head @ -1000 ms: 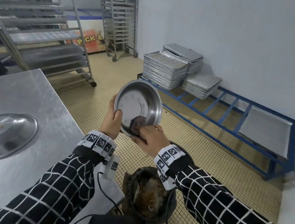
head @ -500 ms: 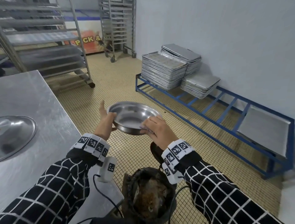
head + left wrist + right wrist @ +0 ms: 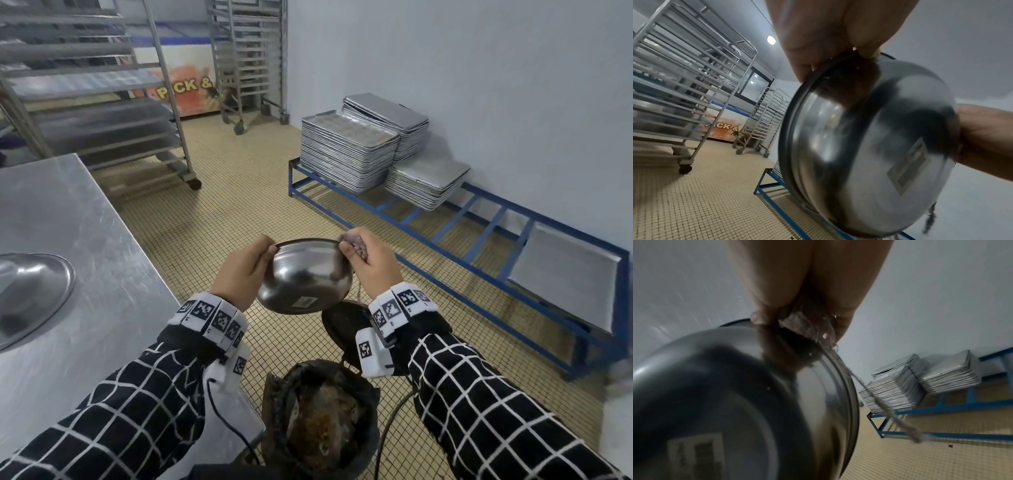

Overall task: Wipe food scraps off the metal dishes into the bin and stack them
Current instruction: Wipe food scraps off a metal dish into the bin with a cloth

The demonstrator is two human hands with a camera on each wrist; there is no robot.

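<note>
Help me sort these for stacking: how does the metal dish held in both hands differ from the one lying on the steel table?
The held dish is up in the air above the bin; the table dish rests on the steel table. The held dish is pinched at opposite rim edges by the left hand and right hand, which also holds a cloth; nothing touches the table dish. The held dish's underside shows a label; none is visible on the table dish. Both are round, shiny metal.

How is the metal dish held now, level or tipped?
Tipped: the metal dish shows its labelled underside, opening facing away, above the bin.
</note>
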